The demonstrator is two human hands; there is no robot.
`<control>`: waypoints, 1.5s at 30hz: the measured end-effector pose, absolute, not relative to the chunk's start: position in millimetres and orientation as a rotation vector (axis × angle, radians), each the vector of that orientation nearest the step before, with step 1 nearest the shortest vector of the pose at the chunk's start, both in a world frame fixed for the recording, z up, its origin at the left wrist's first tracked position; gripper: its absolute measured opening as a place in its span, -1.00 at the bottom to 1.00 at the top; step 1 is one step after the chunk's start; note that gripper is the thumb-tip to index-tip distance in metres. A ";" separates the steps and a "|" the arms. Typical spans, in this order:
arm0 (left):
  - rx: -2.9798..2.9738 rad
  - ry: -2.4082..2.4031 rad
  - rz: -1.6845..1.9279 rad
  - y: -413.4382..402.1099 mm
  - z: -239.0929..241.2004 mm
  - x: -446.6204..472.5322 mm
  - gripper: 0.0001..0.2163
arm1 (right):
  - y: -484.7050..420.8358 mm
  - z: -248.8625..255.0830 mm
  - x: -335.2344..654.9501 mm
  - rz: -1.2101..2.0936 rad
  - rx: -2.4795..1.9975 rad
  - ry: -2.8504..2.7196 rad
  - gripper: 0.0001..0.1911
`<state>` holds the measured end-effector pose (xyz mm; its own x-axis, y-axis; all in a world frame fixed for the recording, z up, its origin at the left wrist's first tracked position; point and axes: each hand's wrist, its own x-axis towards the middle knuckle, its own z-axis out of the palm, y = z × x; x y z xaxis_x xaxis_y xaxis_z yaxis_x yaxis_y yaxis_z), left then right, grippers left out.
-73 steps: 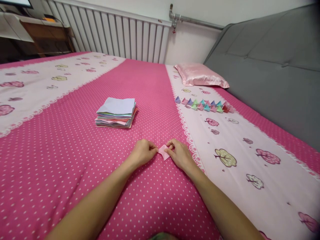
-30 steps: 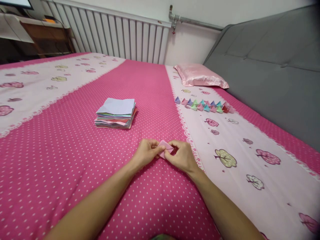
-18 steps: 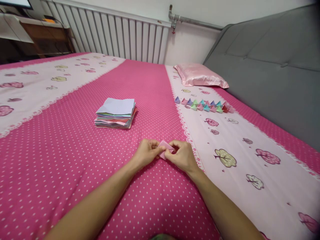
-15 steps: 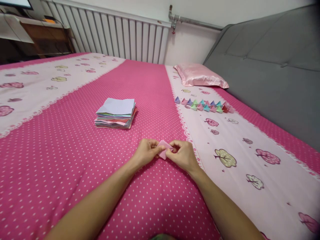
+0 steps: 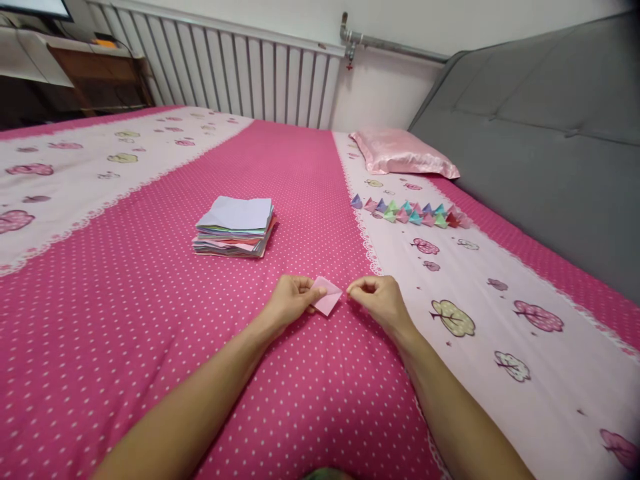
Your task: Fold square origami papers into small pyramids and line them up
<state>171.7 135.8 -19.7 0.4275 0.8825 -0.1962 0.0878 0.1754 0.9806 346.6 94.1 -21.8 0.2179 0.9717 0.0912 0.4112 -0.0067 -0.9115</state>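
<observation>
A small folded square of pink paper (image 5: 329, 301) is pinched between the thumb and fingers of my left hand (image 5: 294, 297). One corner of the paper points right, and the thumb lies across its upper face. Just right of that corner, and apart from it, is my right hand (image 5: 379, 298), its fingers curled in and the thumb tip close to the index finger. No paper shows in my right hand.
A stack of coloured paper sheets (image 5: 235, 227) lies on the pink dotted bedspread (image 5: 295, 160), ahead and to the left. Rows of small folded paper pieces (image 5: 415, 213) stand on the right. Beyond are a pink pillow (image 5: 400, 152), a radiator (image 5: 225, 67) and a grey headboard (image 5: 540, 100).
My right hand has let go of the pink paper and moved a little to the right. My left hand still holds the paper, which now shows more of its surface.
</observation>
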 end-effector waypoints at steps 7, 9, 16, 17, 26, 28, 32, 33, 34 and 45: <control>1.275 0.931 0.685 135.7 -25.4 169.4 -0.70 | 94.0 -24.9 337.2 1.221 -1.255 -1.237 -0.72; 1.308 0.896 0.644 135.0 -26.2 169.9 -0.67 | 92.7 -27.6 332.2 1.245 -1.233 -1.257 -0.74; 1.374 0.823 0.550 136.3 -25.4 169.6 -0.65 | 91.9 -30.1 330.5 1.244 -1.265 -1.170 -0.77; 1.393 0.820 0.537 136.5 -25.3 169.2 -0.66 | 91.9 -29.6 330.7 1.249 -1.269 -1.145 -0.78; 1.425 0.929 0.589 132.2 -28.3 173.6 -0.88 | 88.9 -24.5 328.5 1.315 -1.243 -1.117 -0.79; 1.446 0.939 0.611 132.2 -30.6 174.1 -0.92 | 88.4 -25.3 328.1 1.319 -1.238 -1.162 -0.80; 1.526 0.983 0.636 133.1 -33.6 172.8 -0.93 | 89.0 -27.8 328.5 1.223 -1.302 -1.333 -0.81; 1.546 0.997 0.638 133.2 -34.1 172.3 -0.93 | 89.4 -28.2 328.7 1.186 -1.322 -1.390 -0.81; 1.565 1.009 0.639 133.3 -34.5 171.8 -0.92 | 89.8 -28.4 329.1 1.154 -1.338 -1.445 -0.81; 1.445 1.026 0.552 132.5 -27.7 171.1 -0.95 | 90.3 -22.4 332.1 1.304 -1.308 -1.420 -0.75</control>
